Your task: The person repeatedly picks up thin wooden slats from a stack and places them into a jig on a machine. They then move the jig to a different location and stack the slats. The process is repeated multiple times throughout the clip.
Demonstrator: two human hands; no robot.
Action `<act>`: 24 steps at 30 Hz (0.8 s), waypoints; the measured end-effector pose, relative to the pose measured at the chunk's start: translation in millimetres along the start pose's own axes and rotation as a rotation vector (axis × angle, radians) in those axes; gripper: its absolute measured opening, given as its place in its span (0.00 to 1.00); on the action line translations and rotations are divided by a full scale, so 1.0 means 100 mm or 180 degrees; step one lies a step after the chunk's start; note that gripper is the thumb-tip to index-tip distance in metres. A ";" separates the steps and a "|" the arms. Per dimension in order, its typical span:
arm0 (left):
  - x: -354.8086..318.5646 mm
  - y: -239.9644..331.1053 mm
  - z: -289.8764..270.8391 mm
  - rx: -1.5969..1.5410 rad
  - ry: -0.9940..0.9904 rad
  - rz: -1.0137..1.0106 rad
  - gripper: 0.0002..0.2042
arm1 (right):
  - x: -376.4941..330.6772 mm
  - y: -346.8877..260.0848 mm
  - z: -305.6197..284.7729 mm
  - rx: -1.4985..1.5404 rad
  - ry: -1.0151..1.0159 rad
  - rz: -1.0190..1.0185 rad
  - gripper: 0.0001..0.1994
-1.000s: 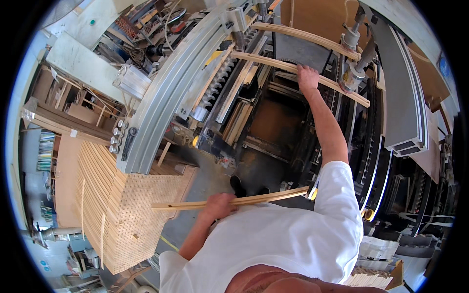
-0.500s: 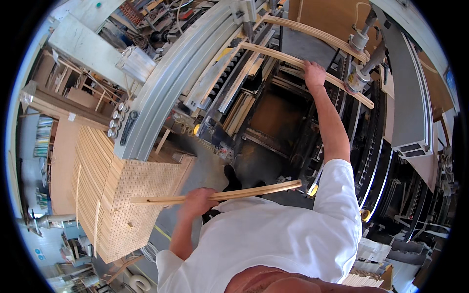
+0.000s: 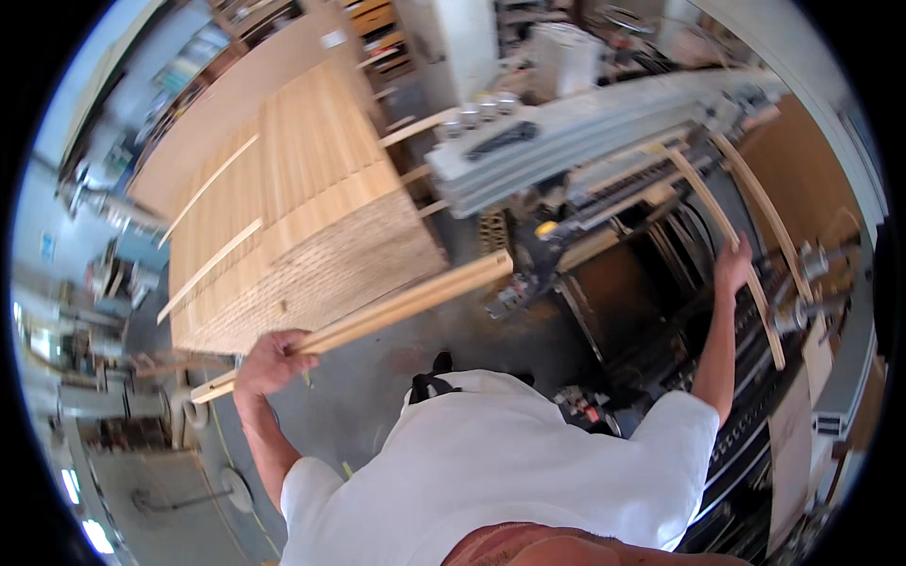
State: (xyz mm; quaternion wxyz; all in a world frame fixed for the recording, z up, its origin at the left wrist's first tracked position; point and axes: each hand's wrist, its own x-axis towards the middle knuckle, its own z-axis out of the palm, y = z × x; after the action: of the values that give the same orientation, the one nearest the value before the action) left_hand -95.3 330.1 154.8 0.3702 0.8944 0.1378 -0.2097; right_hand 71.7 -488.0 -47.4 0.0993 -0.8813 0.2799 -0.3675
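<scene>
My left hand [image 3: 272,362] is closed around a long grooved wooden strip [image 3: 415,300] near its lower left end. This strip hangs in the air in front of the stack, its far end slanting up to the right. Out to the right, my right hand [image 3: 732,266] grips another wooden strip [image 3: 706,196] that lies across the machine; its fingers are partly hidden and a little blurred. Just beyond it, a further wooden strip [image 3: 766,209] lies nearly parallel across the machine, apart from my hand.
A large stack of wooden strips [image 3: 316,141] stands at the left, with loose strips lying on top. A grey metal beam [image 3: 585,127] bearing several round silver cans [image 3: 486,108] runs along the machine's far side. Metal cylinders [image 3: 791,316] stand by the strips' right ends.
My view has turned left, bringing the stack toward the middle. My left hand has lifted its strip, which now slants more steeply. The right hand stays on its strip.
</scene>
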 end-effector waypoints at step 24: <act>4.05 -0.89 -2.54 0.0514 0.1870 0.0413 0.29 | -4.86 -2.95 -1.18 0.1328 -0.2669 0.0500 0.14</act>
State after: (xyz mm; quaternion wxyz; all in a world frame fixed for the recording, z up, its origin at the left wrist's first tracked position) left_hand 292.4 611.2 70.0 0.2549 0.9502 0.1644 0.0716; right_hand -166.0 33.5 -138.9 0.4061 -0.8911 0.2017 -0.0198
